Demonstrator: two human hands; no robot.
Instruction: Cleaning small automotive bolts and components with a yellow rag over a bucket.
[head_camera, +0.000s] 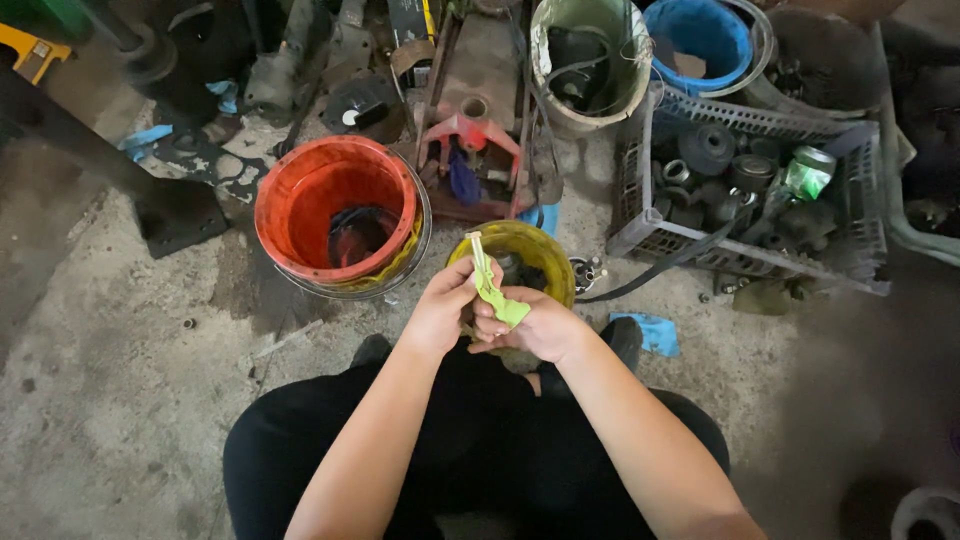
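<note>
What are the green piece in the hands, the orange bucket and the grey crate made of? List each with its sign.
Green piece, in the grip of both hands: probably plastic; uniform pale green, thin, matte.
Orange bucket: looks like plastic; saturated moulded colour, smooth glossy wall, grimy.
Grey crate: likely moulded plastic; lattice walls, dull even grey.

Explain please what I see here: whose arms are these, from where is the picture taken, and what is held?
The one picture comes from a camera worn on a person's head, looking down. The arms are that person's own; they sit or crouch over a dirty concrete floor. The left hand and right hand together hold a small light-green strip, each in a closed grip. Just beyond stand a small yellow bucket and a red bucket. To the right, a grey plastic crate holds dark metal parts.
</note>
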